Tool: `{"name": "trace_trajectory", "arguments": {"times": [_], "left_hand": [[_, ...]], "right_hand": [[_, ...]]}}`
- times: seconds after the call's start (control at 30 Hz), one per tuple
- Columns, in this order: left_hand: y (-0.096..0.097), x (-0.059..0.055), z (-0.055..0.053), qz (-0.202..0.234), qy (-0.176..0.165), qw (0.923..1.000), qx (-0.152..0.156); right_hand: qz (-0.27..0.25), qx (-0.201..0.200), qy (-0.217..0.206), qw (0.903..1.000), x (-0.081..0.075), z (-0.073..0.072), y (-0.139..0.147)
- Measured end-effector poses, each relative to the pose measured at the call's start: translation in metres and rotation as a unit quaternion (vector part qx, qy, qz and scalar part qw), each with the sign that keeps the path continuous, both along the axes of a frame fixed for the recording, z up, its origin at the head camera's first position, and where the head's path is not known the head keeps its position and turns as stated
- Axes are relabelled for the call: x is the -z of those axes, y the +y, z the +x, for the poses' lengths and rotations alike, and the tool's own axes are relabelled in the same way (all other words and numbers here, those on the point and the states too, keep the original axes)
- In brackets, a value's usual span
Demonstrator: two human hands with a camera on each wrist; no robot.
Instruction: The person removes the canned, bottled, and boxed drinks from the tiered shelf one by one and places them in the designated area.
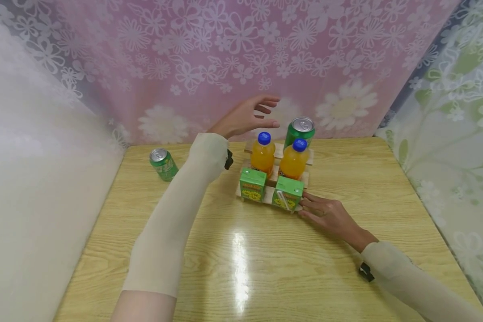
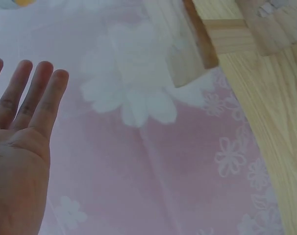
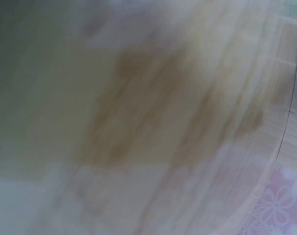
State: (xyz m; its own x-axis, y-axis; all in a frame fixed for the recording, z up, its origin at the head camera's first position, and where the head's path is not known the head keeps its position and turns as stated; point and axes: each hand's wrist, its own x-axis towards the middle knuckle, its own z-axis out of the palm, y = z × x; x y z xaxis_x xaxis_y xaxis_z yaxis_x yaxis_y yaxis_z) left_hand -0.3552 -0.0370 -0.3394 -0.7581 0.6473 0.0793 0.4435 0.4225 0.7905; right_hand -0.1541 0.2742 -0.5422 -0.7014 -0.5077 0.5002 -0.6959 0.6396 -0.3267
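On the wood-grain table (image 1: 209, 268), the head view alone shows the whole wooden stepped rack (image 1: 268, 195): two green drink cartons (image 1: 252, 185) in front, two blue-capped orange bottles (image 1: 294, 161) mid-tier, a green can (image 1: 302, 129) behind. The right hand (image 1: 328, 216) touches its front right end, though whether it pinches I cannot tell; the left hand (image 1: 249, 117) hovers near its back left, fingers spread. The left wrist view adds the bare palm and slat ends; the right wrist view, mostly blurred wood grain.

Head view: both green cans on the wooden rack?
No, one green can stands on the table, apart from the wooden rack.
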Motion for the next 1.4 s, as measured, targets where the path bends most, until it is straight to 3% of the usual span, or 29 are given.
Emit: {"name": "trace_trajectory", "arguments": {"times": [0.2, 0.37, 0.6, 0.83, 1.07, 1.4], "left_hand": [[0.010, -0.009, -0.003, -0.041, 0.008, 0.9989, 0.021], [0.021, -0.016, -0.005, -0.057, -0.004, 0.9974, 0.044], [0.036, -0.023, -0.003, -0.093, -0.011, 0.9920, 0.084], [0.047, -0.030, -0.002, -0.127, -0.025, 0.9862, 0.104], [0.058, -0.030, -0.002, -0.176, -0.038, 0.9757, 0.125], [0.064, -0.027, 0.000, -0.164, -0.093, 0.9695, 0.157]], "right_hand": [[0.000, -0.001, -0.006, 1.0000, 0.000, 0.001, 0.000], [0.002, -0.002, -0.007, 1.0000, -0.001, 0.001, 0.000], [0.000, -0.006, -0.013, 0.9999, -0.002, 0.001, 0.002], [0.005, -0.005, -0.018, 0.9998, -0.003, 0.001, 0.002], [0.011, -0.003, -0.016, 0.9998, -0.004, 0.000, 0.001], [0.009, -0.003, -0.018, 0.9998, -0.006, 0.001, 0.000]]}}
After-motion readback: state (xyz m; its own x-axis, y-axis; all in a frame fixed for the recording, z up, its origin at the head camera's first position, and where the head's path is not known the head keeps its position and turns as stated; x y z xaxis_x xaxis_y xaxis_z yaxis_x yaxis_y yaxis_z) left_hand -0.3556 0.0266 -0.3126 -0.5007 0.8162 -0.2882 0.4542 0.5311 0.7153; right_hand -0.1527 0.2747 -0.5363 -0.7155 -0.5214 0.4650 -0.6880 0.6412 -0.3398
